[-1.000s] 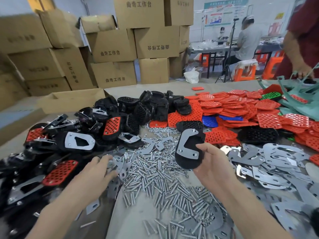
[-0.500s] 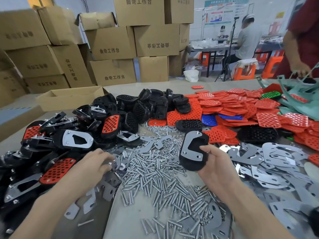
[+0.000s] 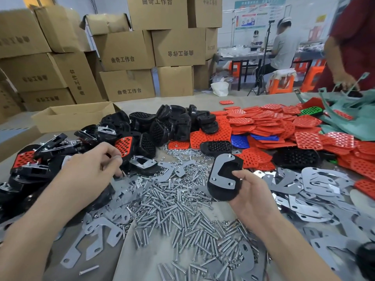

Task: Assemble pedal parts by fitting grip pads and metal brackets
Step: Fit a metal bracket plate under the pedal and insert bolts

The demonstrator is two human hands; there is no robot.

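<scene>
Black pedal body (image 3: 221,193), steel bracket (image 3: 217,169) seated on its face, stands near upright in the right hand (image 3: 251,199), whose fingers curl round its lower end. The left hand (image 3: 89,171) sits well to its left, fingers curled above the bolts (image 3: 172,207); whether it pinches one, I cannot tell.

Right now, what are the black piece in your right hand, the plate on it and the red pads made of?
The black piece looks like moulded plastic or rubber, with a dark, matte surface. The plate is probably stamped steel: it is flat with a grey sheen and punched holes. The red pads are likely soft plastic or rubber, in thin, perforated, slightly glossy sheets.
</scene>
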